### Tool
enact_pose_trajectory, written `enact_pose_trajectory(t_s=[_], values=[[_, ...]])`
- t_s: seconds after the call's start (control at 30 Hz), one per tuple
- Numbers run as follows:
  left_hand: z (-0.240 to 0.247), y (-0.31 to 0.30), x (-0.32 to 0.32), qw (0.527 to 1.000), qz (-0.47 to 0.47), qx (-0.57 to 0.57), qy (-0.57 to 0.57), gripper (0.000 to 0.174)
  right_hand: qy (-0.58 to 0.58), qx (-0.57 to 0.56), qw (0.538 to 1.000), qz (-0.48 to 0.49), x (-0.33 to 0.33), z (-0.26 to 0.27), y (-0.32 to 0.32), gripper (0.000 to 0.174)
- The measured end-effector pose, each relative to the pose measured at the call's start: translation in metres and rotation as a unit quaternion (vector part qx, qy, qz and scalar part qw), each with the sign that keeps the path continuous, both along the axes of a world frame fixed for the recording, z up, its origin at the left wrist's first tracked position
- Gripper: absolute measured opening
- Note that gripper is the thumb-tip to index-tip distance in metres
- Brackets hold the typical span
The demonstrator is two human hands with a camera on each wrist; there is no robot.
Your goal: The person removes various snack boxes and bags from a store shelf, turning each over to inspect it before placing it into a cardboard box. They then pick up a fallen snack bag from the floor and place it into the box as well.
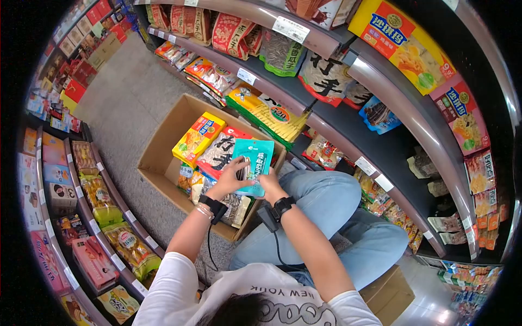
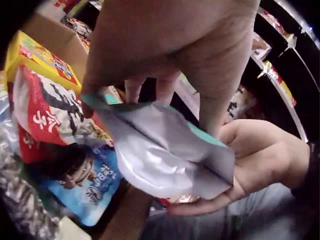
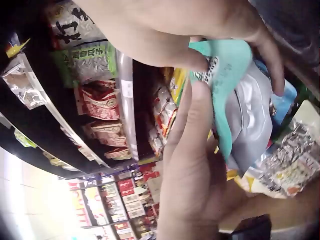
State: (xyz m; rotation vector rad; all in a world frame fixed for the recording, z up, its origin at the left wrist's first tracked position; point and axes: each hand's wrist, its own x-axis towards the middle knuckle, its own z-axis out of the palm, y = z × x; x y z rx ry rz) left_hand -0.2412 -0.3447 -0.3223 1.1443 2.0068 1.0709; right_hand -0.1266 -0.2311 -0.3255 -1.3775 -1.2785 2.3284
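A teal snack pouch is held up over an open cardboard box. My left hand grips it from the left, its fingers over the printed front. From the lower right my right hand pinches it, thumb in front and fingers behind. In the left wrist view the pouch's silvery underside faces the camera. Below it in the box lie a yellow carton, a red-and-white bag, a blue pouch and a clear-fronted bag of sunflower seeds.
Stocked shelves curve along the right, close to the box and my knees. A lower shelf of packaged snacks stands on the left. Grey floor runs between them. Another cardboard box sits behind at the lower right.
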Motion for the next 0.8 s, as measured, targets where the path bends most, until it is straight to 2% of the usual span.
enact_pose_trajectory(t_s=[0.07, 0.17, 0.2, 0.3, 0.37, 0.4, 0.47, 0.57, 0.7, 0.73, 0.8], values=[[-0.013, 0.007, -0.004, 0.998, -0.042, 0.006, 0.037, 0.064, -0.038, -0.006, 0.999, 0.01, 0.003, -0.03, 0.001, 0.035], [-0.024, 0.015, -0.007, 0.997, -0.078, -0.015, 0.002, 0.062, -0.111, 0.041, 0.992, -0.037, -0.003, -0.05, -0.003, 0.037], [-0.027, 0.018, -0.009, 0.996, -0.092, -0.013, -0.014, 0.058, -0.115, 0.084, 0.99, -0.024, -0.005, -0.083, 0.0, 0.04], [-0.03, 0.025, -0.01, 0.995, -0.097, -0.019, -0.03, 0.055, -0.159, 0.098, 0.98, 0.067, -0.006, -0.081, 0.01, 0.069], [-0.036, 0.026, -0.011, 0.995, -0.099, -0.024, -0.002, 0.05, -0.158, 0.066, 0.981, 0.088, -0.005, -0.063, 0.012, 0.092], [-0.04, 0.027, -0.011, 0.995, -0.097, -0.031, 0.006, 0.048, -0.16, 0.059, 0.984, 0.058, -0.004, -0.044, 0.008, 0.098], [-0.041, 0.025, -0.007, 0.994, -0.096, -0.039, 0.027, 0.045, -0.197, 0.056, 0.976, 0.08, -0.006, -0.033, 0.004, 0.099], [-0.044, 0.023, -0.004, 0.995, -0.09, -0.006, -0.052, 0.043, -0.189, 0.086, 0.969, 0.135, -0.008, -0.071, 0.001, 0.101], [-0.05, 0.014, 0.005, 0.993, -0.045, -0.104, -0.028, 0.036, -0.166, 0.145, 0.952, 0.211, -0.008, -0.109, 0.001, 0.09], [-0.061, 0.008, 0.008, 0.996, -0.049, -0.06, 0.045, 0.037, -0.167, 0.159, 0.943, 0.242, -0.006, -0.097, 0.004, 0.086], [-0.067, -0.001, 0.016, 0.986, -0.068, -0.077, 0.129, 0.038, -0.191, 0.209, 0.92, 0.27, -0.005, -0.083, 0.005, 0.078]])
